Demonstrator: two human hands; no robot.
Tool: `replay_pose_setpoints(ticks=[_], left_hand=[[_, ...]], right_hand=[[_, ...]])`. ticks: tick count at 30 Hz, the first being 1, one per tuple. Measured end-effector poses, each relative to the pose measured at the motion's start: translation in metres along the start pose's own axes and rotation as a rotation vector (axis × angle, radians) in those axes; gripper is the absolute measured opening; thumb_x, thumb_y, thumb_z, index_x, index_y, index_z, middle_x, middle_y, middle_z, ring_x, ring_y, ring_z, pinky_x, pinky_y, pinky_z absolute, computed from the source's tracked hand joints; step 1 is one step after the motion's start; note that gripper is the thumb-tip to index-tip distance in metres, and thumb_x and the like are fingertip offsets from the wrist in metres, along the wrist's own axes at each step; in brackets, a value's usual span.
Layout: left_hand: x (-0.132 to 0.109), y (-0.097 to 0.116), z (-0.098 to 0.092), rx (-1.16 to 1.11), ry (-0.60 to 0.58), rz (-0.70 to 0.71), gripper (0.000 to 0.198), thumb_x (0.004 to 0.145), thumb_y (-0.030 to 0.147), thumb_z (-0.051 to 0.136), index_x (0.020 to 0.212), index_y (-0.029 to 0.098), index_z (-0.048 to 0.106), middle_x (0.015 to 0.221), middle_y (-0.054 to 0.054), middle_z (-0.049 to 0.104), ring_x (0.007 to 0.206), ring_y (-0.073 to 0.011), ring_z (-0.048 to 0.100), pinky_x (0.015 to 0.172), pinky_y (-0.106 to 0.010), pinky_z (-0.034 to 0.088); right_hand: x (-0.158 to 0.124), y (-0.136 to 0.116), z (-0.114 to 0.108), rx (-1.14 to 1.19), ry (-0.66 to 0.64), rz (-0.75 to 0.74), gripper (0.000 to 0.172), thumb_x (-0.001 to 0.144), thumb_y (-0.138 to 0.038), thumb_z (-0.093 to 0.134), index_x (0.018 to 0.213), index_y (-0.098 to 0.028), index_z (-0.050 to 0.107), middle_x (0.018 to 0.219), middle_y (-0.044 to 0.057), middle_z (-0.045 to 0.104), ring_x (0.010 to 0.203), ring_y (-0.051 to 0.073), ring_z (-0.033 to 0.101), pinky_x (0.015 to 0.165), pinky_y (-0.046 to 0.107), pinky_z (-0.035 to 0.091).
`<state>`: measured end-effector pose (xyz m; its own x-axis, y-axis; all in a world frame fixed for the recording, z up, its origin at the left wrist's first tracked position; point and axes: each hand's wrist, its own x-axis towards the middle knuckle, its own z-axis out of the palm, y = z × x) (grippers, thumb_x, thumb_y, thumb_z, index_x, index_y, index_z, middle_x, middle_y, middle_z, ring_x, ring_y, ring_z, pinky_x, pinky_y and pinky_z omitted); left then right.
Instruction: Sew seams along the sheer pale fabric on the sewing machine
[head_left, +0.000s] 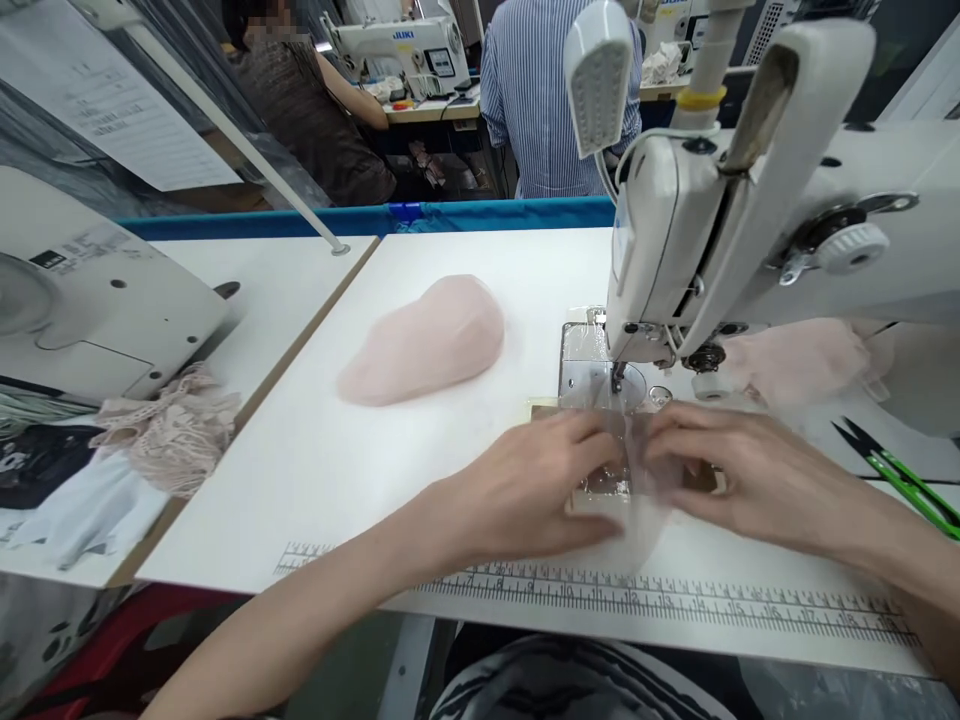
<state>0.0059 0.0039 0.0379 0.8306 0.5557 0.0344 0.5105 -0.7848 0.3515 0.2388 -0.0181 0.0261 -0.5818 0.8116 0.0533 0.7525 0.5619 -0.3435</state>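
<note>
A thin, see-through pale pink piece of fabric (643, 515) lies in front of the needle of a white sewing machine (660, 230), partly blurred. My left hand (544, 485) has its curled fingertips on the fabric's left edge, its thumb stretched out lower down. From the other side, my right hand (731, 470) pinches the fabric's right edge, fingers bent. Both hands are just in front of the presser foot (617, 377) and partly cover the metal needle plate (585, 365). Whether the fabric reaches under the foot is hard to make out.
A smooth pink cup-shaped piece (427, 340) lies left of the machine. More pink fabric (799, 360) sits under the machine arm, with green thread snips (900, 480) at right. A printed ruler (675, 598) runs along the front edge. Lace (176, 425) lies at left; two people work beyond.
</note>
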Motion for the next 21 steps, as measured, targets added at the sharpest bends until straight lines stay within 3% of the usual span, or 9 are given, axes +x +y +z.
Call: replay_pose_setpoints(ticks=[2, 4, 7, 10, 15, 18, 21], left_hand=[[-0.007, 0.01, -0.005, 0.017, -0.125, 0.033, 0.048, 0.068, 0.045, 0.075, 0.102, 0.016, 0.056, 0.102, -0.006, 0.057, 0.09, -0.0215, 0.053, 0.071, -0.031, 0.048], [-0.009, 0.018, 0.0, 0.096, -0.164, 0.044, 0.039, 0.069, 0.036, 0.073, 0.096, 0.015, 0.055, 0.099, -0.007, 0.055, 0.089, -0.023, 0.05, 0.072, -0.034, 0.047], [-0.005, 0.019, 0.021, 0.245, -0.08, 0.037, 0.014, 0.076, 0.012, 0.055, 0.09, 0.014, 0.054, 0.091, -0.007, 0.055, 0.081, -0.0219, 0.049, 0.066, -0.033, 0.044], [0.007, 0.007, 0.038, 0.307, 0.061, 0.018, 0.018, 0.082, 0.002, 0.041, 0.083, 0.015, 0.054, 0.078, -0.005, 0.057, 0.071, -0.0194, 0.049, 0.063, -0.032, 0.042], [0.021, -0.008, 0.03, -0.088, 0.144, -0.076, 0.028, 0.08, 0.0, 0.032, 0.069, 0.016, 0.053, 0.067, 0.0, 0.057, 0.058, -0.0123, 0.049, 0.053, -0.023, 0.038], [0.024, -0.009, 0.016, -0.189, 0.138, -0.17, 0.027, 0.084, 0.005, 0.032, 0.08, 0.015, 0.058, 0.07, -0.001, 0.061, 0.057, -0.0112, 0.052, 0.051, -0.021, 0.04], [0.03, -0.012, 0.006, -0.154, 0.108, -0.168, 0.023, 0.089, 0.026, 0.045, 0.102, 0.015, 0.06, 0.085, -0.004, 0.065, 0.065, -0.014, 0.058, 0.056, -0.024, 0.044]], right_hand=[[-0.002, -0.003, -0.004, 0.115, -0.147, -0.007, 0.006, 0.083, -0.021, 0.059, 0.086, -0.025, 0.062, 0.102, -0.002, 0.061, 0.069, 0.011, 0.058, 0.053, 0.024, 0.041], [-0.002, -0.002, -0.003, 0.142, -0.174, 0.002, 0.011, 0.087, -0.021, 0.054, 0.077, -0.023, 0.059, 0.093, -0.003, 0.061, 0.066, 0.011, 0.056, 0.053, 0.024, 0.04], [0.0, 0.003, -0.002, 0.179, -0.123, 0.065, 0.018, 0.091, -0.023, 0.047, 0.075, -0.023, 0.056, 0.077, -0.002, 0.061, 0.061, 0.012, 0.056, 0.051, 0.025, 0.038], [0.001, 0.005, -0.002, 0.244, -0.054, 0.111, 0.023, 0.095, -0.027, 0.039, 0.084, -0.022, 0.058, 0.069, 0.0, 0.061, 0.055, 0.013, 0.055, 0.047, 0.025, 0.037], [0.002, 0.001, -0.001, 0.169, -0.028, 0.066, 0.017, 0.084, -0.032, 0.06, 0.099, -0.023, 0.062, 0.083, 0.001, 0.065, 0.066, 0.015, 0.059, 0.05, 0.024, 0.041], [0.003, 0.002, 0.007, -0.01, 0.11, 0.035, 0.018, 0.089, -0.019, 0.05, 0.093, -0.022, 0.067, 0.084, 0.001, 0.064, 0.063, 0.014, 0.057, 0.049, 0.024, 0.037], [0.005, 0.006, 0.016, -0.178, 0.369, 0.029, 0.027, 0.092, -0.019, 0.044, 0.098, -0.021, 0.07, 0.082, 0.004, 0.063, 0.056, 0.012, 0.054, 0.045, 0.024, 0.032]])
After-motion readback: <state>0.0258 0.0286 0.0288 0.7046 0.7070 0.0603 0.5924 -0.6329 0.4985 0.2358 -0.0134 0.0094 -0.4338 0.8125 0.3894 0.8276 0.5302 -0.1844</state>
